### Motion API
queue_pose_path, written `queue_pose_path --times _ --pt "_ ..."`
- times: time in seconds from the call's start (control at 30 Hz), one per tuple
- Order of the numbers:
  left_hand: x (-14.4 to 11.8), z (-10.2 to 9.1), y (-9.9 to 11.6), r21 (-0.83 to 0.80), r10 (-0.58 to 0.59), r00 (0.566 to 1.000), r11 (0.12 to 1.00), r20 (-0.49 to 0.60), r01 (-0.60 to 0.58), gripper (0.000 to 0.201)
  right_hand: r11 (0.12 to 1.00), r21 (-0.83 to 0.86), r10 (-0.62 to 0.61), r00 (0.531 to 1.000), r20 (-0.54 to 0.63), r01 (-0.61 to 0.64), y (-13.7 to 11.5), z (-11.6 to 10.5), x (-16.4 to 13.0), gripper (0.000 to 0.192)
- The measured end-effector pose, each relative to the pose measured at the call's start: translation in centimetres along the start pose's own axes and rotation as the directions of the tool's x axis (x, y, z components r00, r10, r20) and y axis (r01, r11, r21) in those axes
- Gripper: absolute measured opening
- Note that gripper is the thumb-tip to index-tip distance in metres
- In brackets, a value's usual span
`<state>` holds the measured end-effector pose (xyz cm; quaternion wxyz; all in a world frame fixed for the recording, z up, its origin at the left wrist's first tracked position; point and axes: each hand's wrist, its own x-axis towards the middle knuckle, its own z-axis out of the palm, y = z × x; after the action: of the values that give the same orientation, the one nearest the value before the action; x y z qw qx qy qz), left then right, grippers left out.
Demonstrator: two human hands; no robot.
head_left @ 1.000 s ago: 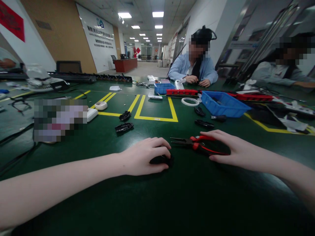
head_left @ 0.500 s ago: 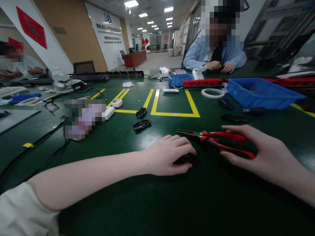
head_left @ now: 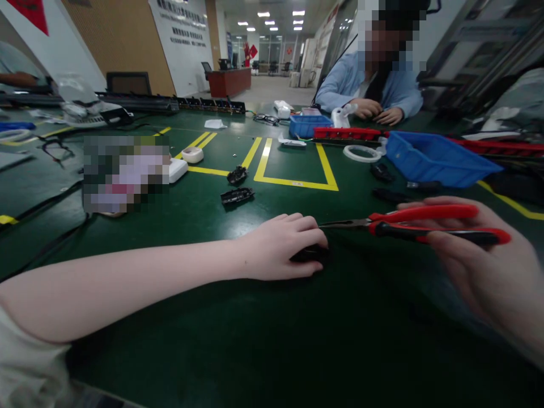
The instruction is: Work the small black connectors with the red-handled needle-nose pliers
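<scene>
My left hand (head_left: 283, 246) rests on the green table (head_left: 272, 340), its fingers curled over a dark black piece (head_left: 309, 253) that they mostly cover. In my right hand (head_left: 488, 266) is a pair of long-nose pliers (head_left: 377, 224) with red and black handles, held between thumb and fingers. The pliers' jaws point left, their tips close to the fingers of my left hand; contact cannot be made out. Beyond my left hand lie two black plastic shells (head_left: 237, 196), open sides showing.
Several black parts (head_left: 382, 172) lie beside a large blue bin (head_left: 442, 164) on the right. A white ring (head_left: 362, 159), yellow tape lines (head_left: 297, 183), a tape roll (head_left: 192, 155) and a white box (head_left: 177, 170) are further back. Across the table sits a person in a blue sleeve (head_left: 340, 85).
My right hand has gripped the pliers more firmly and raised them, shifting right, with the handles nearer together. My left hand stays over the black piece. The view has tilted down and turned slightly.
</scene>
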<state>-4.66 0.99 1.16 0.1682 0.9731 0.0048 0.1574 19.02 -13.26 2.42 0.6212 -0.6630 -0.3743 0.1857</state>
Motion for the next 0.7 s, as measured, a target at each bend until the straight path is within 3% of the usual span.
queue_pose_path --times 0.1,0.2,0.33,0.53,0.7 --pt "0.0 0.0 0.1 -0.044 -0.043 0.999 0.998 0.009 0.044 0.026 0.985 0.134 0.114 0.994 -0.005 -0.112 -0.2 0.4 0.0 0.054" --pt "0.0 -0.1 0.3 -0.080 -0.088 0.996 0.993 0.030 0.090 0.023 0.900 0.331 0.299 0.954 0.009 -0.285 -0.6 0.7 0.3 0.052" --pt "0.1 -0.4 0.7 -0.159 -0.136 0.989 0.977 0.060 0.144 0.020 0.804 0.419 0.469 0.883 -0.009 -0.422 -1.2 0.7 0.8 0.027" --pt "0.1 -1.0 0.9 -0.337 -0.281 0.950 0.889 0.135 0.311 0.039 0.836 0.412 0.395 0.918 0.002 -0.361 -2.7 0.6 -0.4 0.025" --pt "0.2 -0.9 0.4 -0.366 -0.235 0.964 0.892 0.128 0.266 0.038 0.903 0.346 0.260 0.965 0.037 -0.256 -4.0 0.7 -2.5 0.039"
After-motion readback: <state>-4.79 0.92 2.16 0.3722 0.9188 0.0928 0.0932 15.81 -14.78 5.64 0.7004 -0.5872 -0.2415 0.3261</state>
